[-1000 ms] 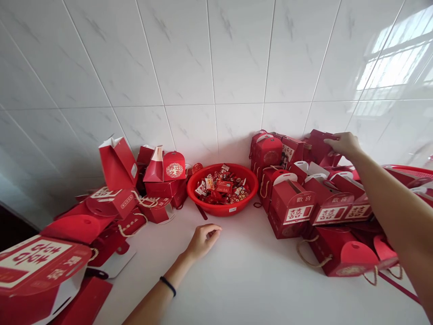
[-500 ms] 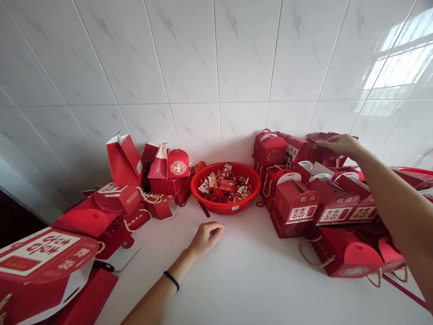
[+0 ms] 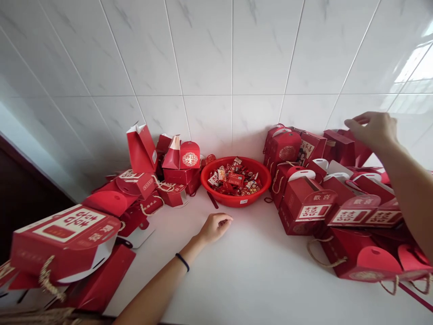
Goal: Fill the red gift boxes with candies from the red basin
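My left hand (image 3: pixel 214 225) rests on the white tabletop (image 3: pixel 250 271) just in front of a red plastic basin (image 3: pixel 237 199) full of wrapped candies (image 3: pixel 235 178). Its fingers are curled in loosely with nothing in them. A black band circles that wrist. My right hand (image 3: pixel 374 128) hovers at the back right, just above a dark red gift box (image 3: pixel 338 144) that leans against the wall. Its fingers reach left, slightly bent, and hold nothing.
Red gift boxes with rope handles (image 3: pixel 307 203) crowd the right side. More red boxes and bags (image 3: pixel 142 149) pile up on the left, with a large box (image 3: pixel 67 230) nearest me. White tiled walls (image 3: pixel 216 67) meet in the corner behind the basin.
My right hand has lifted off the red box at the back and now hangs above it. The view has swung left. My left hand has stayed put.
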Demonstrator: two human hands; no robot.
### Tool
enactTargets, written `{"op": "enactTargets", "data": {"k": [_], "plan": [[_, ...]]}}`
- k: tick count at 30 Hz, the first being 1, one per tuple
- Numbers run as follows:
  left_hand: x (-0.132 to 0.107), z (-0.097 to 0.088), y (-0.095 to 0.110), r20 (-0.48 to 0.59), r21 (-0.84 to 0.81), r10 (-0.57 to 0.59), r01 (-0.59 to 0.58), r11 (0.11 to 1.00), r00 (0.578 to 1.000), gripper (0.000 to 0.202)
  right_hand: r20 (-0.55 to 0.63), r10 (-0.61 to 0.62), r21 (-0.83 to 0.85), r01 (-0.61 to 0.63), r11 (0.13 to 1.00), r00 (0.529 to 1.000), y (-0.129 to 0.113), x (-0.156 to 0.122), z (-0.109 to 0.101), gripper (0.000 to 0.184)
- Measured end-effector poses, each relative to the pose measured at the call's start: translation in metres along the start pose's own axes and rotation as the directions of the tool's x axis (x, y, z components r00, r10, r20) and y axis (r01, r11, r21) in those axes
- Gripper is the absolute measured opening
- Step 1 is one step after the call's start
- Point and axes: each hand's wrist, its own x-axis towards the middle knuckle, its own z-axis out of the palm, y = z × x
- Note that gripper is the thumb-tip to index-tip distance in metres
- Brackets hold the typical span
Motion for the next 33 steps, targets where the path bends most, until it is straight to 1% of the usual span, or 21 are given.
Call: {"op": "enactTargets", "data": {"k": [2,3,5,7,9,10,11,12,14,15,16,17,18,19,21,24,26,28,31,32,33], "plan": [[0.001,-0.001,0.004,-0.009,0.001,0.017,-0.017,1.000,1.000,0.024,-0.037,0.113,0.120,-0.107,0.987,0.993,-0.028,-0.010,-0.018,0.014],[0.001,-0.003,0.007,-0.015,0.001,0.025,-0.025,1.000,1.000,0.024,-0.055,0.097,0.177,-0.086,0.980,0.994,-0.043,-0.018,-0.028,0.016],[0.004,-0.009,0.015,-0.034,0.001,0.037,-0.037,0.999,0.999,0.024,-0.106,-0.029,0.276,0.058,0.959,0.994,-0.070,-0.037,-0.046,0.017],[0.008,-0.020,0.027,-0.090,0.002,0.054,-0.054,0.999,0.995,0.024,-0.136,-0.195,0.365,0.232,0.901,0.971,-0.092,-0.063,-0.059,0.016],[0.015,-0.038,0.042,-0.211,0.021,0.108,-0.106,0.994,0.972,0.023,-0.172,-0.384,0.430,0.420,0.799,0.907,-0.108,-0.094,-0.066,0.015],[0.020,-0.051,0.049,-0.290,0.047,0.150,-0.142,0.989,0.945,0.023,-0.187,-0.485,0.477,0.511,0.715,0.854,-0.114,-0.112,-0.068,0.013],[0.026,-0.065,0.056,-0.376,0.098,0.210,-0.187,0.977,0.902,0.021,-0.183,-0.595,0.529,0.588,0.612,0.783,-0.119,-0.130,-0.068,0.012],[0.033,-0.082,0.062,-0.475,0.170,0.275,-0.219,0.961,0.836,0.020,-0.154,-0.701,0.588,0.635,0.502,0.696,-0.123,-0.150,-0.067,0.012],[0.050,-0.123,0.072,-0.666,0.340,0.378,-0.189,0.921,0.643,0.016,-0.095,-0.841,0.678,0.653,0.337,0.533,-0.128,-0.188,-0.063,0.013],[0.059,-0.145,0.076,-0.740,0.401,0.391,-0.108,0.910,0.547,0.014,-0.070,-0.882,0.709,0.645,0.284,0.465,-0.129,-0.206,-0.060,0.014],[0.069,-0.167,0.079,-0.794,0.430,0.381,-0.006,0.903,0.474,0.015,-0.046,-0.908,0.738,0.626,0.250,0.417,-0.129,-0.221,-0.056,0.015],[0.079,-0.189,0.081,-0.842,0.427,0.357,0.096,0.899,0.403,0.019,-0.017,-0.925,0.768,0.597,0.231,0.379,-0.129,-0.234,-0.052,0.016],[0.088,-0.209,0.082,-0.880,0.402,0.323,0.183,0.897,0.348,0.023,0.015,-0.932,0.794,0.562,0.230,0.361,-0.127,-0.245,-0.048,0.016],[0.097,-0.227,0.082,-0.906,0.363,0.275,0.257,0.895,0.322,0.026,0.042,-0.931,0.818,0.522,0.241,0.363,-0.126,-0.253,-0.044,0.015],[0.112,-0.252,0.080,-0.932,0.280,0.156,0.377,0.883,0.328,0.027,0.085,-0.907,0.854,0.439,0.280,0.413,-0.122,-0.263,-0.035,0.014],[0.124,-0.269,0.070,-0.905,0.236,0.021,0.459,0.857,0.425,0.022,0.148,-0.853,0.890,0.308,0.335,0.501,-0.117,-0.268,-0.022,0.013],[0.126,-0.273,0.061,-0.889,0.240,0.011,0.445,0.863,0.459,0.018,0.194,-0.826,0.907,0.225,0.357,0.529,-0.113,-0.268,-0.015,0.012],[0.125,-0.275,0.053,-0.895,0.241,0.043,0.402,0.883,0.444,0.016,0.234,-0.800,0.914,0.156,0.375,0.553,-0.110,-0.269,-0.009,0.013],[0.121,-0.277,0.045,-0.914,0.236,0.078,0.367,0.900,0.398,0.016,0.294,-0.759,0.908,0.079,0.412,0.581,-0.104,-0.269,-0.001,0.016],[0.119,-0.277,0.045,-0.916,0.235,0.081,0.361,0.903,0.393,0.015,0.311,-0.746,0.905,0.058,0.422,0.589,-0.102,-0.269,0.001,0.017],[0.118,-0.277,0.047,-0.908,0.240,0.087,0.340,0.909,0.410,0.014,0.325,-0.734,0.902,0.038,0.430,0.596,-0.101,-0.269,0.003,0.018]]}}
